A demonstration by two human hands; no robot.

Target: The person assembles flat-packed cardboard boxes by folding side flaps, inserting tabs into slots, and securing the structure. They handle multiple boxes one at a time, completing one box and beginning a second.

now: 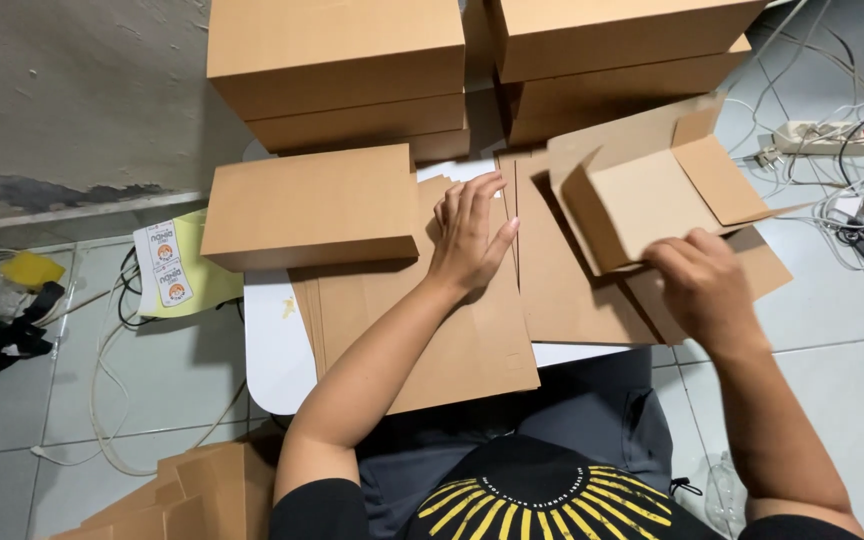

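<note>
Right hand (704, 290) is on the half-folded cardboard box (652, 190), which sits at the right side of the small white table (277, 345), on top of a flat box blank (572, 290). The box's long axis runs on a slant, from near-left up toward far-right, and its open side tilts toward the person. One side flap juts out to the right and a torn-edged panel stands up along the far side. The fingers curl over the near lower edge of the box, pinching the cardboard wall; the thumb's hold is hidden behind the knuckles.

Left hand (467, 240) lies flat with fingers spread, palm down, pressing on the stack of flat cardboard blanks (432, 330) in the middle of the table. It grips nothing; it only rests there. That stack runs lengthwise from the person's lap toward the far side and hangs over the table's near edge.

Room is tight. A closed cardboard box (312, 205) sits just left of the left hand, and two piles of finished boxes (352, 60) wall off the far side. To the right, the box flap reaches past the table edge over the tiled floor (832, 330), where white cables (852, 200) and a power strip (822, 135) lie.
</note>
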